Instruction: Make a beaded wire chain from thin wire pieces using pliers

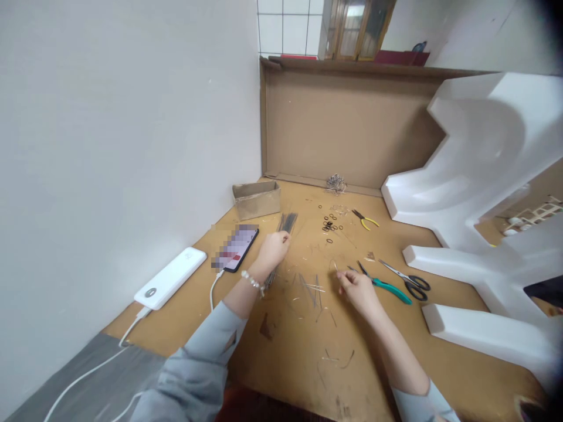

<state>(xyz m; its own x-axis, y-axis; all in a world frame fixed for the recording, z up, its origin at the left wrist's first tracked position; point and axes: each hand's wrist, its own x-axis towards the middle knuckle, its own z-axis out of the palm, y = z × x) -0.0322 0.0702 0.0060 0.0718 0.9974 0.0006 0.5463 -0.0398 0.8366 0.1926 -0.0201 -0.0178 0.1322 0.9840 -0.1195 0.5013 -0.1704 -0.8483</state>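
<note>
My left hand (272, 251) rests on a bundle of thin dark metal wires (287, 223) lying on the brown board, its fingers curled over the wires' near end. My right hand (357, 290) is pinched on a small thin wire piece (335, 266) held just above the board. Teal-handled pliers (383, 284) lie right beside my right hand. Loose cut wire bits (312, 288) are scattered between the two hands. Small black rings (329, 225) lie a little farther back.
A phone (237, 247) and a white power bank (170, 285) with a cable sit at the left. A small cardboard box (257, 199), yellow-handled pliers (365, 220), scissors (407, 280), a wire tangle (336, 184) and white foam blocks (475, 176) surround the board.
</note>
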